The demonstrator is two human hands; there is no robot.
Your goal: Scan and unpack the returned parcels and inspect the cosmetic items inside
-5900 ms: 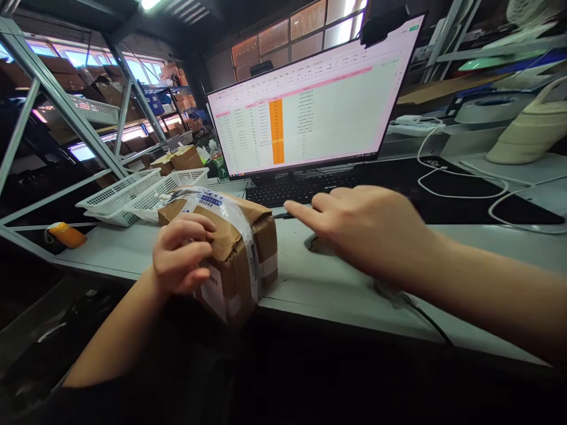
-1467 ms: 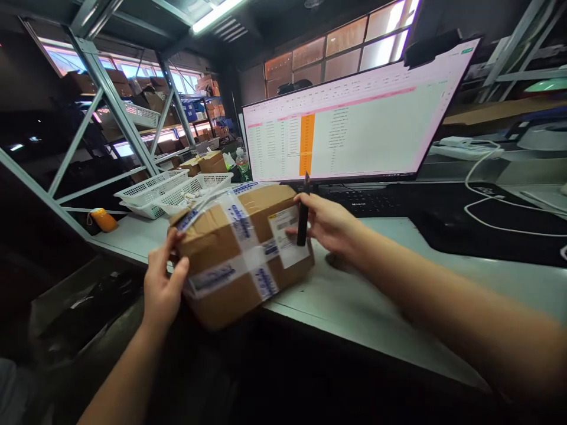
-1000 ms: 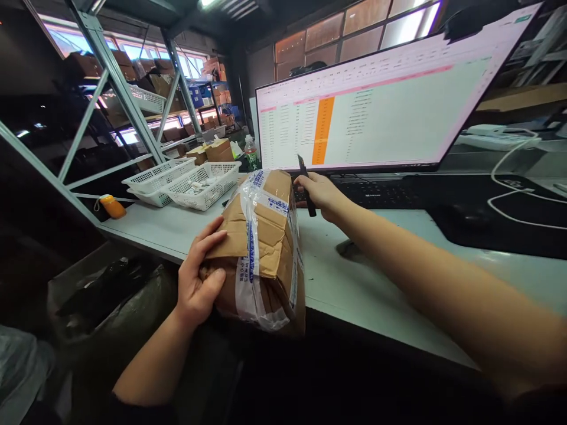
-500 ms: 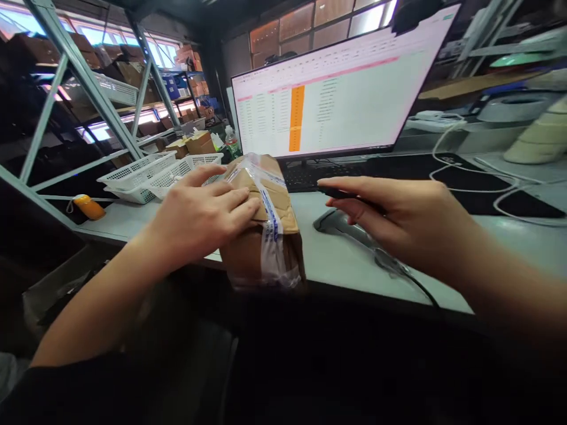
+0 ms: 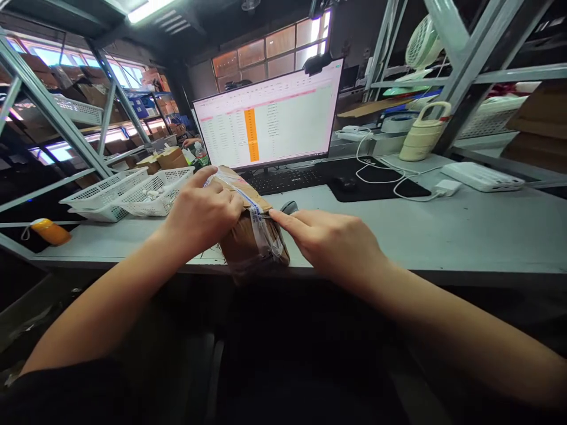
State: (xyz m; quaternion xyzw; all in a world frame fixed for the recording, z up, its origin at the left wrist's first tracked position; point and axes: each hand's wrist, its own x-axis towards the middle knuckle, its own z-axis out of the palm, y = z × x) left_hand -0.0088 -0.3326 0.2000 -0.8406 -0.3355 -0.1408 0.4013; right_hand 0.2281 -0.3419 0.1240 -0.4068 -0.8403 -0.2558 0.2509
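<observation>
At the worktop's (image 5: 398, 236) near edge, my left hand (image 5: 201, 215) clasps the taped box (image 5: 252, 248) from above as my right hand (image 5: 339, 245), fingers outstretched, touches its right side; firm downward pressure should prevent tipping.

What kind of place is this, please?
Probably a warehouse packing station: steel racks with cartons, a taped parcel on the desk, and a monitor showing a spreadsheet.
</observation>
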